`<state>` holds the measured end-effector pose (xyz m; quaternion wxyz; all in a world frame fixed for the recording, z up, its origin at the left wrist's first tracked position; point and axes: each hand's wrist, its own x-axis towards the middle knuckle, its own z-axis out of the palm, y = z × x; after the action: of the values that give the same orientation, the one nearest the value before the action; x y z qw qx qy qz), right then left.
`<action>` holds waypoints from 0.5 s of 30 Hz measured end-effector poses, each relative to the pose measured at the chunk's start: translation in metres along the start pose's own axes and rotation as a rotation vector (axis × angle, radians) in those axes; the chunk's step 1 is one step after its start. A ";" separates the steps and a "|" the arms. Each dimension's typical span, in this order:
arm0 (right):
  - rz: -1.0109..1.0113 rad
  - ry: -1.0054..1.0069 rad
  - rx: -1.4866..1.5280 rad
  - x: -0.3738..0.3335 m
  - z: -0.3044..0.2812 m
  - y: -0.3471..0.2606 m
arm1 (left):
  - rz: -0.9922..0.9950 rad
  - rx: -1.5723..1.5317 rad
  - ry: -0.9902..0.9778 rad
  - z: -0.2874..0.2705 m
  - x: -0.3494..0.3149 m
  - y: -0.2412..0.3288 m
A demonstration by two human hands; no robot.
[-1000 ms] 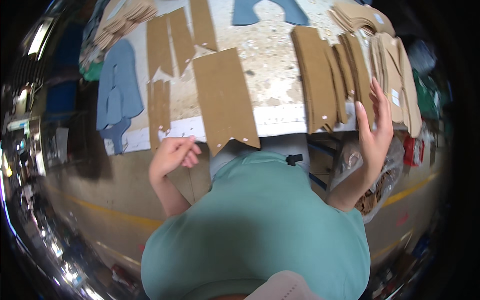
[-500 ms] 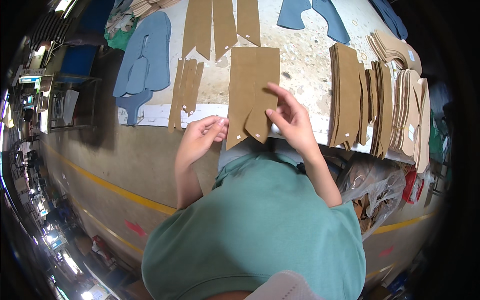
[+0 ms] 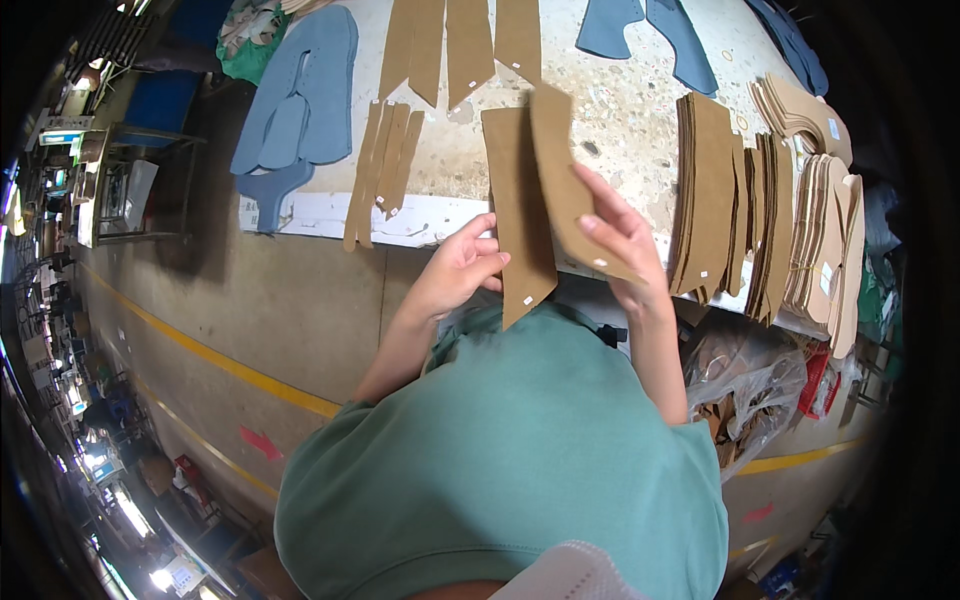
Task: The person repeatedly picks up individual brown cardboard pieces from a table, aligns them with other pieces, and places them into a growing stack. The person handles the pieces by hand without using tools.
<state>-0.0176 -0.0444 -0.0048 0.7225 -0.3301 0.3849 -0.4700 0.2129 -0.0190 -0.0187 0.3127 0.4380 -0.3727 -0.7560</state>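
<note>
Brown panels in hand: left panel and right panel, spread at the lower ends, edges close together up top. Reads as mid-job: other brown pieces on the table look sorted, with upper strips and narrow strips laid out left of centre, brown stacks at right next to tan stacks. Left to finish, as far as shown: these two, apart but not set down. Left hand mostly closed, thumb and fingers pinching the left panel's left edge. Right hand part open, thumb over the right panel's face near its lower end; blur there, so exact finger grip is hard to read. Panels sit between the hands at the table's near edge, left panel's pointed tip hanging past it.
</note>
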 end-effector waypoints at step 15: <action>-0.049 -0.149 -0.421 -0.001 0.019 0.021 | -0.031 -0.075 0.119 0.012 -0.002 0.002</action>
<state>0.0075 -0.0338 -0.0134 0.6525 -0.5166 0.4119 -0.3711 0.2032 -0.0147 -0.0115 0.3389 0.4759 -0.3179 -0.7468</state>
